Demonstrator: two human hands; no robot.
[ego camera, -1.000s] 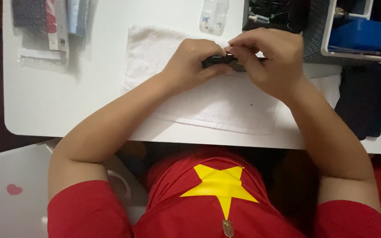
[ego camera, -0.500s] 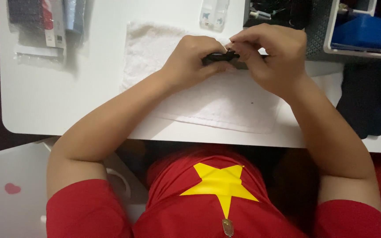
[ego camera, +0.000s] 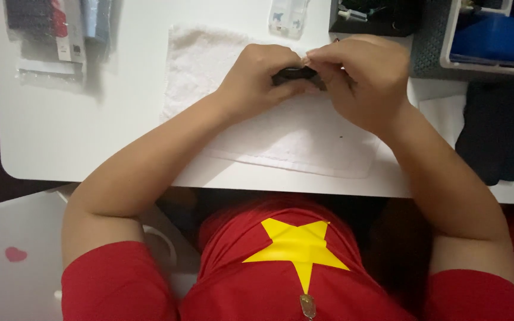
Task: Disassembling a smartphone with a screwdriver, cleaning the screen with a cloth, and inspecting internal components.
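Note:
My left hand [ego camera: 261, 76] and my right hand [ego camera: 361, 80] meet over a white towel [ego camera: 292, 134] spread on the white table [ego camera: 90, 131]. Between their fingertips they pinch a small black object [ego camera: 295, 75], most of it hidden by my fingers. Both hands hover just above the towel's upper half. My forearms reach in from the table's near edge.
Clear packets with dark and red contents [ego camera: 55, 35] lie at the top left. A small clear plastic case [ego camera: 288, 16] sits above the towel. At the top right stand a black tray [ego camera: 376, 18] and a grey bin holding a blue box [ego camera: 489, 38]; a dark cloth [ego camera: 498, 131] lies below.
The hands stay together on the small black object, with only slight finger shifts; the view has drifted a little.

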